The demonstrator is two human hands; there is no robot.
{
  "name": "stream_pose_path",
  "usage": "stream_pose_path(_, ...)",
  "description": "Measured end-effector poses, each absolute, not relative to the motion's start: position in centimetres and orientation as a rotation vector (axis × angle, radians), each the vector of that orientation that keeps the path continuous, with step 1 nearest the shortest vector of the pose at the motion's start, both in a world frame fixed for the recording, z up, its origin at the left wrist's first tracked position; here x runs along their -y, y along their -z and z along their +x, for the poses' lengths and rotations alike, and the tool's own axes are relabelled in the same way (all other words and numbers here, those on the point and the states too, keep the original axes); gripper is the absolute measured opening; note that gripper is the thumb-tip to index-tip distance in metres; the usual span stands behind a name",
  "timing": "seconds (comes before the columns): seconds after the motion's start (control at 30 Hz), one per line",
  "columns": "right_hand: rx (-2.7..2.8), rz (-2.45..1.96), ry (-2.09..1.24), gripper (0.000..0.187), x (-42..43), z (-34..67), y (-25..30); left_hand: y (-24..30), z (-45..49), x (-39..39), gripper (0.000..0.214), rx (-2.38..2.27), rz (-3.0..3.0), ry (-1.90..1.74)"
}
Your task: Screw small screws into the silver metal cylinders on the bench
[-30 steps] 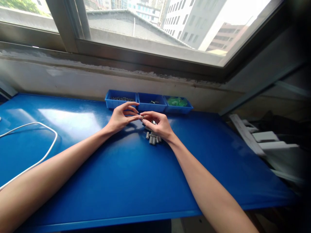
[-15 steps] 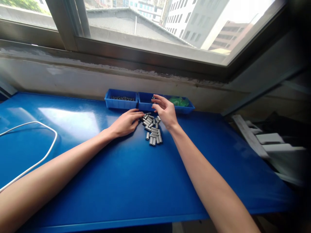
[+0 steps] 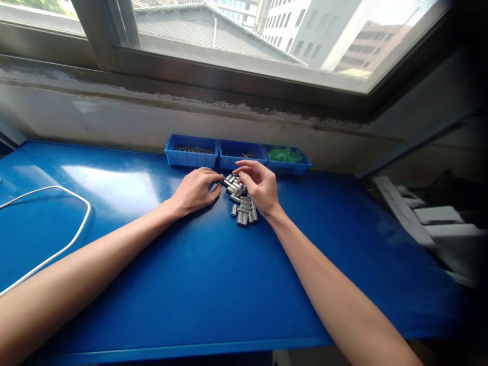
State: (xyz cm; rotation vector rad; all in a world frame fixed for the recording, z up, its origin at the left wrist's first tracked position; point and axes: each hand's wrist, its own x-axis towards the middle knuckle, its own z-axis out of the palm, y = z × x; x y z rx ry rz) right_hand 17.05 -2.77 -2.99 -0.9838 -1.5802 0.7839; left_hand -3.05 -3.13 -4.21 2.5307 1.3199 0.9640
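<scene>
A pile of small silver metal cylinders (image 3: 244, 207) lies on the blue table. At its left edge my left hand (image 3: 196, 190) rests on the table, thumb apart from the fingers, fingertips touching or just beside the upper left cylinders. My right hand (image 3: 263, 188) hovers over the pile's upper right side, fingers curved and thumb apart, with nothing visible between them. Part of the pile is hidden beneath it. Just behind the hands stands the middle blue bin (image 3: 229, 161), with a few small metal pieces inside.
The left blue bin (image 3: 190, 158) holds many small dark metal parts; the right blue bin (image 3: 292, 168) contains green material (image 3: 284, 154). A white cable (image 3: 88, 206) curves across the left of the blue table (image 3: 198, 295). Pale objects (image 3: 442, 218) stand beyond its right edge.
My right hand has come down from the middle bin to the pile; the small metal piece seen at its fingertips no longer shows there. My left hand stays by the pile, its fingers slightly more bent.
</scene>
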Motion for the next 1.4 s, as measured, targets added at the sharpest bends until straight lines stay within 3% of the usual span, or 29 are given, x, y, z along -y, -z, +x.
stream_pose_path(0.3, 1.574, -1.019, -0.787, 0.02, 2.7, 17.3, 3.2, 4.7, -3.5, 2.3, 0.022, -1.23, 2.205, -1.252)
stream_pose_path(0.43, 1.631, -1.043, -0.755, 0.02, 2.8, 17.3, 3.2, 4.4, -3.4, 2.4, 0.034, -1.047, 1.862, -1.394)
stream_pose_path(0.6, 1.755, -0.992, -0.847, 0.029, 3.0, 17.1, 2.8, 4.1, -3.2, 2.5, 0.048, -0.926, 1.673, -1.375)
stream_pose_path(0.83, 1.58, -0.957, -1.134, 0.033, 2.7, 16.6, 2.4, 4.3, -3.3, 2.4, 0.048, -0.853, 1.598, -1.38)
stream_pose_path(0.93, 1.513, -0.972, -1.085, 0.035, 2.1, 16.6, 2.5, 4.4, -3.3, 2.2, 0.053, -0.884, 1.631, -1.35)
stream_pose_path(1.17, 1.367, -0.948, -0.878, 0.04, -0.1, 17.4, 3.0, 3.8, -3.3, 2.5, 0.02, -0.997, 2.226, -1.208)
stream_pose_path(1.27, 1.389, -0.966, -0.868, 0.043, -0.2, 17.5, 3.2, 3.8, -3.2, 2.7, 0.02, -0.948, 2.39, -1.11)
stream_pose_path(1.4, 1.391, -0.98, -0.883, 0.031, 0.5, 17.3, 3.3, 4.1, -3.3, 2.7, 0.018, -0.95, 2.419, -1.109)
